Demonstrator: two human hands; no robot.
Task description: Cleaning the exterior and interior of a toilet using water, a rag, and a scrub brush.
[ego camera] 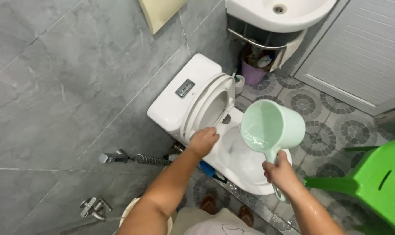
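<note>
Bathroom seen from above, with our two bare arms reaching in from 6 o'clock. Our right hand point(279, 172) is closed around the handle of a pale green dipper point(272, 128), whose mouth is tipped toward us and shows a little water at its lower inner wall. The dipper hangs over the toilet point(197, 87) bowl, at its 3 o'clock side; foamy water lies in the bowl below it. Our left hand point(202, 141) rests on the raised seat point(206, 106) at the bowl's 9 o'clock edge, fingers curled loosely on the rim; we cannot tell whether it grips. Seat and lid stand up against the tank, which carries a flush plate point(184, 88) on top.

At 9 o'clock from the left hand, a metal sprayer point(112, 157) with a ribbed hose hangs by the grey tiled wall point(53, 87). At 12 o'clock from the toilet sits a white basin point(293, 15), with a purple tub point(252, 73) on the floor beneath it. A green plastic chair point(376, 182) stands at 3 o'clock from the right hand, well apart from the toilet. Patterned floor tiles point(328, 113) lie between chair and basin. Our feet in brown sandals point(208, 203) show at 6 o'clock, just beside the toilet's base.
</note>
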